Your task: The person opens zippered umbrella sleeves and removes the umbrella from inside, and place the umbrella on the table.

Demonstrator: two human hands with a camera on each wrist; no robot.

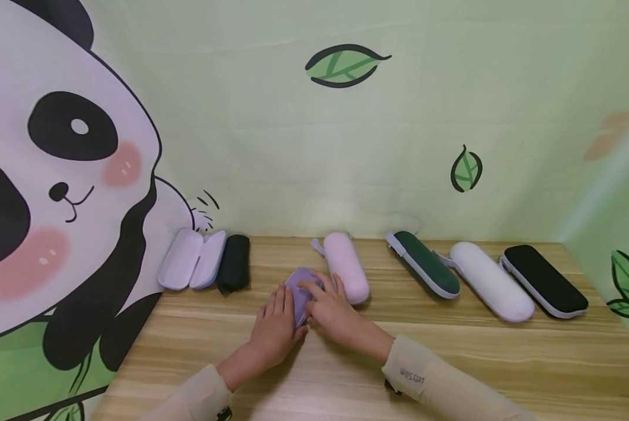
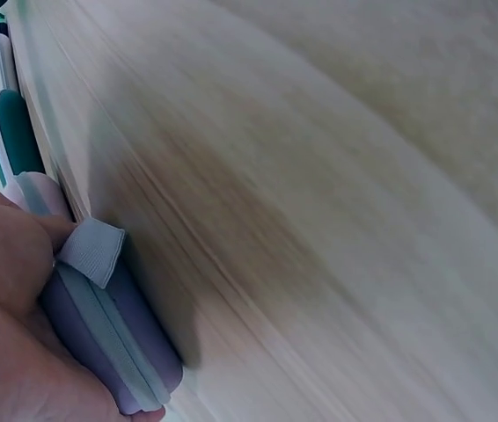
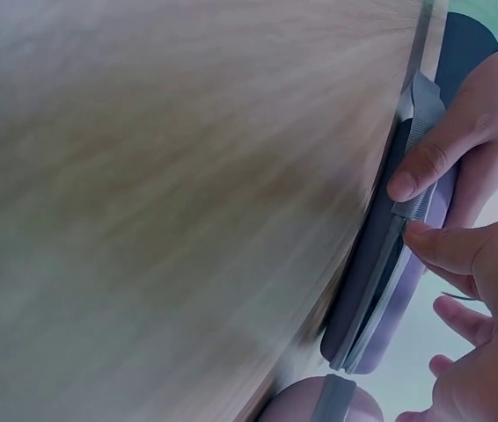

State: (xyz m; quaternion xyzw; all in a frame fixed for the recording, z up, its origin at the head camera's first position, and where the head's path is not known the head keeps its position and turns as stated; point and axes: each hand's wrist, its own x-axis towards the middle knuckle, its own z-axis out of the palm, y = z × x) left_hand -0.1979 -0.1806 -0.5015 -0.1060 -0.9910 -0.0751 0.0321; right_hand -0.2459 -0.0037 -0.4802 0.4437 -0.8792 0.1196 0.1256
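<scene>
A purple zippered glasses case [image 1: 299,286] stands on the table between both hands. My left hand [image 1: 275,330] grips it from the left, fingers over its top and thumb along its zippered side. My right hand [image 1: 335,310] is at its right side; in the right wrist view its thumb [image 3: 447,248] touches the grey zipper [image 3: 399,242]. Part of the zipper seam is parted towards the case's near end in that view. A grey fabric tab [image 2: 95,251] sticks out at one end in the left wrist view. The zipper pull itself is hidden.
A pink case [image 1: 346,266] lies just right of the purple one. Farther right are green [image 1: 425,263], white [image 1: 490,280] and black cases [image 1: 546,280]. At the left, an opened case [image 1: 180,257] sits beside a dark pouch-like case [image 1: 234,263]. A printed cloth backs the table.
</scene>
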